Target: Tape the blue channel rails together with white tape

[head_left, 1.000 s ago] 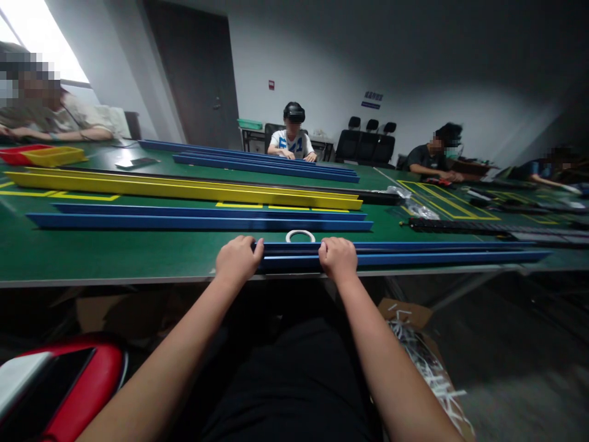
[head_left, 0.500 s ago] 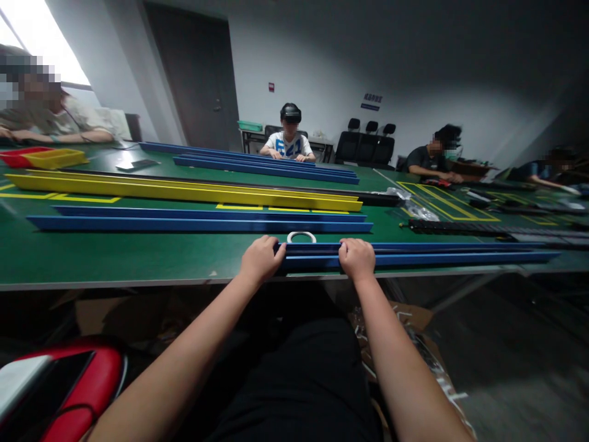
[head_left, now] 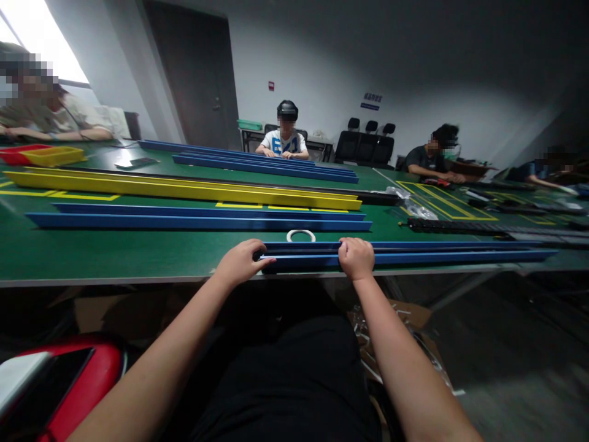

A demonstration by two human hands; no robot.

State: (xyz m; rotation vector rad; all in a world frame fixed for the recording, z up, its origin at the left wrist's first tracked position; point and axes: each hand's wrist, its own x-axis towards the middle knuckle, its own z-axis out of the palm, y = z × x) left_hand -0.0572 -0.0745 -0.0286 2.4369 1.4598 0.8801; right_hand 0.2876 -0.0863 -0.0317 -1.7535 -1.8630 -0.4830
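Both hands rest at the long blue channel (head_left: 442,257) along the table's (head_left: 115,256) near edge.
The left hand (head_left: 243,261) touches the channel's left end, its thumb out over the near wall and apart from the other fingers; whether they grip it, I cannot tell. The right hand (head_left: 358,258) is a little farther along, fingers curled closed over the channel. A dark strip (head_left: 313,250) runs between the channel's two walls. Just behind it, between the hands, lies a white ring (head_left: 289,236), partly hidden; beyond are another blue channel (head_left: 184,222) and a yellow channel (head_left: 184,191).
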